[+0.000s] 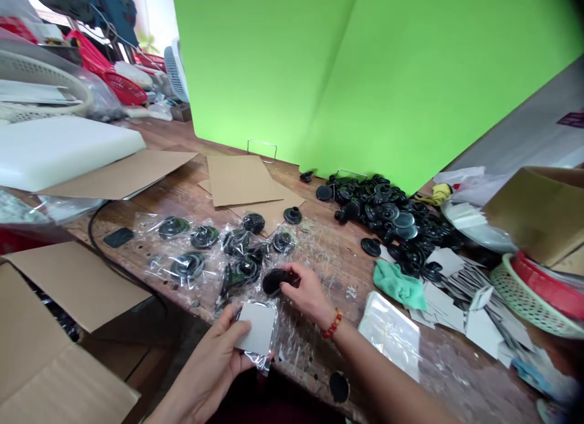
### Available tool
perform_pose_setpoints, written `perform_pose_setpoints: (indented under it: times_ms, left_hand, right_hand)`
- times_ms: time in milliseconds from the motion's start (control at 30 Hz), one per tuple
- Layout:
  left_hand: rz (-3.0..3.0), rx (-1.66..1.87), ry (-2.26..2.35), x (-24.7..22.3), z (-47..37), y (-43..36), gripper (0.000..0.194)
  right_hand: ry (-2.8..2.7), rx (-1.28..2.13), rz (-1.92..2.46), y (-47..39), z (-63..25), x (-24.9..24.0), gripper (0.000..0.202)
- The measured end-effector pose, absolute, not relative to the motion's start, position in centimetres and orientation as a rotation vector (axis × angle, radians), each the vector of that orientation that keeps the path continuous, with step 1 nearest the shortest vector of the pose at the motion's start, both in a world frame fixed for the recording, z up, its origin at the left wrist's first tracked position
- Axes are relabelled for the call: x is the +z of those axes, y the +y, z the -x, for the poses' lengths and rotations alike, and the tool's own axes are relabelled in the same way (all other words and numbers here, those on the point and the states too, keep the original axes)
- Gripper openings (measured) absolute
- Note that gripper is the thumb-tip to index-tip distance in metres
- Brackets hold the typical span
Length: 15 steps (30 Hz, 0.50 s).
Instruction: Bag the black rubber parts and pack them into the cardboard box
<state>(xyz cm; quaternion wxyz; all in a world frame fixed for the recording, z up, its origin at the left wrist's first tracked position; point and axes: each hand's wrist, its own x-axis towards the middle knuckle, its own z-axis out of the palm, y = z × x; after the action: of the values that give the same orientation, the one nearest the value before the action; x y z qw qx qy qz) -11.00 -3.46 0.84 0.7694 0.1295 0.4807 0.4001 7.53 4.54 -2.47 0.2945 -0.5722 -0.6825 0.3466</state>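
My left hand [228, 345] grips a clear plastic bag [262, 357] with a square grey card [258, 328] in it, thumb pressed on the card, over the table's front edge. Between the fingers of my right hand [308, 290] is a round black disc-shaped part [274, 281], tilted, just above and to the right of the bag. Several ringed black parts in clear bags [188, 264] lie beyond my left hand. An unwrapped ringed black part [292, 215] sits farther back. A stack of clear bags [391, 333] lies right of my right forearm.
A heap of black parts [378, 211] covers the back right, by a green cloth [399, 284] and scattered grey cards [444, 302]. Cardboard sheets [241, 180] lie at the back before a green panel [319, 77]. An open carton [59, 345] stands front left, a basket [524, 296] right.
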Motion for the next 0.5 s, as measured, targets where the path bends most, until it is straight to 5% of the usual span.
perform_pose_setpoints:
  times_ms: [500]
  left_hand:
    - [-0.111, 0.876, 0.736, 1.1, 10.9, -2.9, 0.017]
  right_hand:
    - [-2.422, 0.087, 0.783, -3.0, -7.4, 2.1, 0.025]
